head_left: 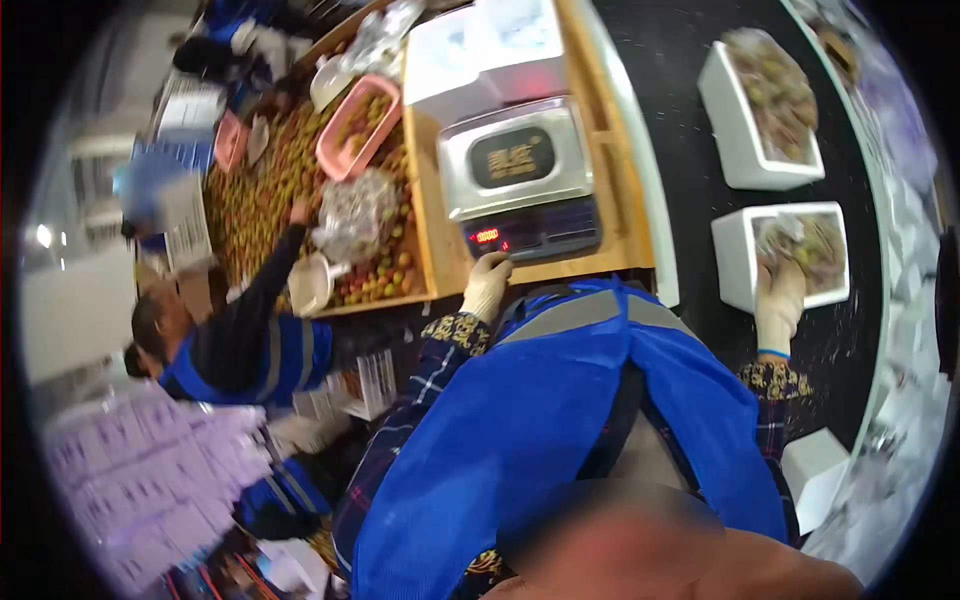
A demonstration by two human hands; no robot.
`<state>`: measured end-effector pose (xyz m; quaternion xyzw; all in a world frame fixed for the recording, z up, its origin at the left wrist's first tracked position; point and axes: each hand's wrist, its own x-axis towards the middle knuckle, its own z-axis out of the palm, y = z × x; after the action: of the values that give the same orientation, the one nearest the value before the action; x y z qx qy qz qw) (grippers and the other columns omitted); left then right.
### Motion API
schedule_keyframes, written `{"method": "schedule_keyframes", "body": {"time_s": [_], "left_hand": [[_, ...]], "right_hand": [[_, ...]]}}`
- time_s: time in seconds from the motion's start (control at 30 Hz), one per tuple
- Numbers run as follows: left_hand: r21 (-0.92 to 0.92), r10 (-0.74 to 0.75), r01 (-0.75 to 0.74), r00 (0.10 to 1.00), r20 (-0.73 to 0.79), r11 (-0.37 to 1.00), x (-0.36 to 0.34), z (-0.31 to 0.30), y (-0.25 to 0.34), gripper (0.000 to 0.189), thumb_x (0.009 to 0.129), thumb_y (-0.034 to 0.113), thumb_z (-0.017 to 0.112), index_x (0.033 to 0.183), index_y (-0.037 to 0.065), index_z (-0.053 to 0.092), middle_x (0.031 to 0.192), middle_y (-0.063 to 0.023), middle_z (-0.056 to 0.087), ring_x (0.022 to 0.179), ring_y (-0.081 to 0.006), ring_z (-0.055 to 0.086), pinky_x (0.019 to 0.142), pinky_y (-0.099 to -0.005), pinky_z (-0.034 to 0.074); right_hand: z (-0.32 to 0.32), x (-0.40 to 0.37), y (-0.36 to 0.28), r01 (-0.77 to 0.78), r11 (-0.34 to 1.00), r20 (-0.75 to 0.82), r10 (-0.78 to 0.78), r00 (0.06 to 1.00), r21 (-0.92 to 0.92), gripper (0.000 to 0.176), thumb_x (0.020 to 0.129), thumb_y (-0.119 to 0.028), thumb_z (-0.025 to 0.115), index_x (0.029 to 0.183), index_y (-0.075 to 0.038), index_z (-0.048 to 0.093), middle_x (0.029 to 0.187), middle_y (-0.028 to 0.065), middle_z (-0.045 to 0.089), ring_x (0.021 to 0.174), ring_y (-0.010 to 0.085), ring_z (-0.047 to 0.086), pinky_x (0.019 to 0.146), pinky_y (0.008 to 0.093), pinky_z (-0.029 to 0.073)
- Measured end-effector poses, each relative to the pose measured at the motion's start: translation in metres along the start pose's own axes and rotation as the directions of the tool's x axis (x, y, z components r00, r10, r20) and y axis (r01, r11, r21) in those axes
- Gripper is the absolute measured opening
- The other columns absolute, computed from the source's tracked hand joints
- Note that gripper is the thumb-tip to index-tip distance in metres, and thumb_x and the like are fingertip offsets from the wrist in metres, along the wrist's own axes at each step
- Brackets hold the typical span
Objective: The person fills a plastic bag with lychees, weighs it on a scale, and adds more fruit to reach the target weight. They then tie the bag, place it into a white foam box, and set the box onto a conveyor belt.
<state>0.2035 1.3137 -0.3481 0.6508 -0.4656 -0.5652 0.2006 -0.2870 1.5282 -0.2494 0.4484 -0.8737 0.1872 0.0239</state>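
Observation:
My left hand (487, 286), in a white glove, rests at the front edge of a digital scale (518, 165) with a steel top and red lit digits. Its fingers reach toward the scale's dark panel and hold nothing that I can see. On the right, my gloved right hand (779, 300) reaches into a white foam box (738, 262). Its fingers close on a clear plastic bag of fruit (818, 248) inside, though the fingertips are partly hidden. Another foam box (738, 120) with a bag of fruit (770, 90) stands farther along the black belt (672, 130).
A wooden bin (425, 240) of small round fruit lies left of the scale, with a pink basket (327, 150) and a scoop (312, 284) in it. A co-worker (230, 345) reaches into the bin. White foam boxes (455, 60) sit behind the scale.

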Motion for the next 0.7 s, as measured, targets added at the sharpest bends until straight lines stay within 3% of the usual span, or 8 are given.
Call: {"method": "schedule_keyframes", "body": {"time_s": [0.13, 0.3, 0.37, 0.43, 0.5, 0.6, 0.63, 0.7], "left_hand": [[0.137, 0.093, -0.099, 0.994, 0.050, 0.986, 0.022, -0.004, 0.003, 0.037, 0.097, 0.022, 0.067, 0.124, -0.003, 0.072, 0.099, -0.0095, 0.073, 0.086, -0.0156, 0.067, 0.071, -0.0308, 0.053], [0.031, 0.279, -0.278, 0.941, -0.190, 0.960, 0.070, -0.090, -0.012, 0.030, 0.095, 0.013, 0.069, 0.122, 0.000, 0.073, 0.095, -0.0087, 0.074, 0.082, -0.0171, 0.067, 0.077, -0.0325, 0.054], [0.228, 0.558, -0.510, 0.753, -0.349, 0.830, 0.119, -0.153, 0.015, 0.025, 0.093, 0.012, 0.072, 0.114, -0.003, 0.073, 0.101, -0.0138, 0.074, 0.095, -0.0234, 0.068, 0.088, -0.0372, 0.055], [0.051, 0.384, -0.434, 0.728, -0.567, 0.899, 0.139, -0.210, 0.039, 0.029, 0.088, 0.014, 0.073, 0.113, -0.001, 0.070, 0.108, -0.0197, 0.071, 0.100, -0.0348, 0.068, 0.093, -0.0431, 0.053], [0.501, 0.614, -0.354, 0.473, -0.632, 0.789, 0.182, -0.279, 0.040, 0.054, 0.082, 0.013, 0.078, 0.133, 0.002, 0.066, 0.127, -0.0251, 0.067, 0.118, -0.0436, 0.063, 0.109, -0.0517, 0.048], [0.752, 0.753, -0.304, 0.548, -0.364, 0.585, 0.213, -0.355, 0.072, 0.069, 0.076, 0.021, 0.081, 0.141, 0.008, 0.063, 0.135, -0.0223, 0.068, 0.130, -0.0441, 0.059, 0.115, -0.0568, 0.044], [0.352, 0.421, -0.316, 0.862, -0.281, 0.881, 0.203, -0.365, 0.098, 0.071, 0.073, 0.027, 0.085, 0.138, 0.009, 0.065, 0.134, -0.0205, 0.068, 0.120, -0.0419, 0.065, 0.106, -0.0533, 0.051], [0.893, 0.783, -0.297, 0.615, -0.093, 0.339, 0.269, -0.400, 0.048, 0.075, 0.078, 0.039, 0.088, 0.144, 0.012, 0.064, 0.126, -0.0195, 0.074, 0.116, -0.0389, 0.070, 0.099, -0.0573, 0.055]], "right_hand": [[0.021, 0.009, 0.038, -0.077, 0.978, 0.072, 0.093, 0.993, -0.192, 0.040, 0.095, -0.020, 0.071, 0.127, 0.004, 0.068, 0.132, 0.0301, 0.065, 0.127, 0.0487, 0.058, 0.112, 0.0543, 0.044], [0.001, -0.002, -0.102, -0.017, 0.971, -0.152, -0.019, 0.988, -0.237, 0.054, 0.094, -0.021, 0.075, 0.142, 0.000, 0.063, 0.155, 0.0316, 0.052, 0.148, 0.0467, 0.045, 0.124, 0.0541, 0.036], [0.020, -0.007, -0.156, -0.023, 0.979, -0.165, -0.010, 0.986, -0.200, 0.056, 0.095, -0.023, 0.076, 0.145, -0.002, 0.062, 0.155, 0.0301, 0.052, 0.149, 0.0461, 0.045, 0.124, 0.0533, 0.036], [0.050, -0.019, -0.185, -0.008, 0.994, -0.092, -0.002, 0.996, -0.110, 0.060, 0.095, -0.024, 0.077, 0.149, -0.003, 0.059, 0.156, 0.0280, 0.052, 0.148, 0.0453, 0.047, 0.125, 0.0528, 0.037], [0.077, -0.027, -0.208, 0.086, 0.996, -0.003, -0.086, 0.996, -0.039, 0.064, 0.094, -0.025, 0.078, 0.151, -0.004, 0.057, 0.157, 0.0268, 0.052, 0.148, 0.0438, 0.048, 0.124, 0.0528, 0.037], [0.088, -0.036, -0.257, 0.095, 0.995, 0.076, -0.095, 0.993, -0.005, 0.068, 0.092, -0.024, 0.079, 0.151, -0.004, 0.054, 0.155, 0.0263, 0.054, 0.146, 0.0440, 0.050, 0.123, 0.0518, 0.040], [0.084, -0.042, -0.276, 0.052, 0.998, 0.096, -0.057, 0.994, 0.045, 0.068, 0.091, -0.024, 0.080, 0.151, -0.003, 0.054, 0.154, 0.0265, 0.054, 0.145, 0.0441, 0.050, 0.122, 0.0507, 0.041], [0.076, -0.057, -0.304, -0.024, 0.988, 0.132, 0.004, 0.991, 0.153, 0.067, 0.089, -0.022, 0.080, 0.148, -0.003, 0.055, 0.149, 0.0271, 0.057, 0.141, 0.0444, 0.053, 0.119, 0.0493, 0.044]]}}
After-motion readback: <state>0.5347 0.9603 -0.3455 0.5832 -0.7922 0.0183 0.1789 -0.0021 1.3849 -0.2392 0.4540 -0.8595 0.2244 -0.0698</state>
